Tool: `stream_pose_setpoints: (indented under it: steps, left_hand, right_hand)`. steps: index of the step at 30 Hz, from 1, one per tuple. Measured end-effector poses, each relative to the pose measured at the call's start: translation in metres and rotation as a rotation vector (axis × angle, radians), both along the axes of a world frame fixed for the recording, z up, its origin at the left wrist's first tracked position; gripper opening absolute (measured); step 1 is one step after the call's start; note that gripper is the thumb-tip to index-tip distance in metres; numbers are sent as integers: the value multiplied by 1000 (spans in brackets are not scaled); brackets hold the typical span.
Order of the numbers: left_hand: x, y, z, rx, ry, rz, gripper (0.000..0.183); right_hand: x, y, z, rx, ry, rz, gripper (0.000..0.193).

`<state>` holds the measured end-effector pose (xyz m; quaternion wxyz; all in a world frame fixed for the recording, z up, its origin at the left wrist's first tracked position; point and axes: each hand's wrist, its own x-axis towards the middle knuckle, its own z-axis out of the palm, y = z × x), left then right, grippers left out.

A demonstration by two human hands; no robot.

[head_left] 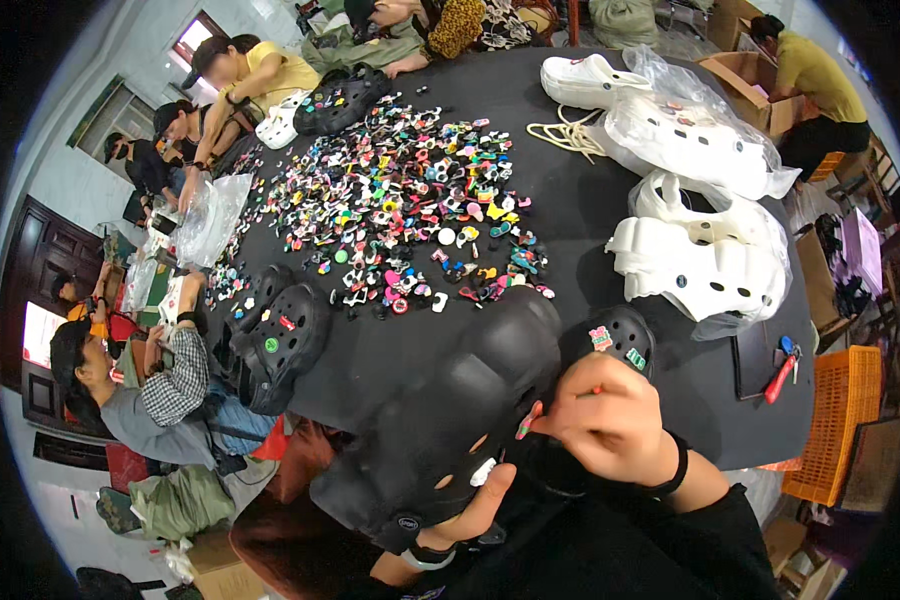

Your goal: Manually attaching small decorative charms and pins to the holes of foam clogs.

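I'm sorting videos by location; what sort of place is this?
Probably a small shoe workshop or packing room. The signs: small, multicoloured charms strewn thickly over a wide black table, and chunky white perforated clogs partly wrapped in crinkled clear plastic.

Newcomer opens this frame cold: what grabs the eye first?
The spread of small multicoloured charms across the black table, upper middle. Then the big black clog, lower-middle foreground, held in the person's left grip. Bulky white clogs, partly in clear plastic, stand out at right.
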<state>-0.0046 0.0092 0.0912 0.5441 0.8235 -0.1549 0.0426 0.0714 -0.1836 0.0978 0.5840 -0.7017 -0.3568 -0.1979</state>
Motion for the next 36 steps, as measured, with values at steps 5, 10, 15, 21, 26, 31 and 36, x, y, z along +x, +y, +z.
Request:
stream_pose_setpoints:
  steps: [5,10,15,21,26,31,36]
  left_hand:
    - [-8,-7,-4,-124,61,95,43]
    - [-4,-5,-13,-87,5,101,45]
    - [-8,-11,-17,-62,-9,167,44]
    - [-5,-21,-12,-31,78,197,46]
    - [-2,-32,-8,-110,41,254,41]
    - [2,-36,-6,-272,79,348,39]
    - [7,-38,-6,-478,113,304,37]
  right_hand:
    - [-8,5,2,-95,-258,-158,32]
    - [-5,3,0,-83,-272,-142,25]
    - [-3,5,-5,15,-200,-190,19]
    - [1,4,-9,36,-172,-206,19]
    - [-3,-1,-9,-43,-241,-297,18]
    - [1,-8,-10,12,-95,-312,19]
    - [1,-5,-12,10,-92,-261,18]
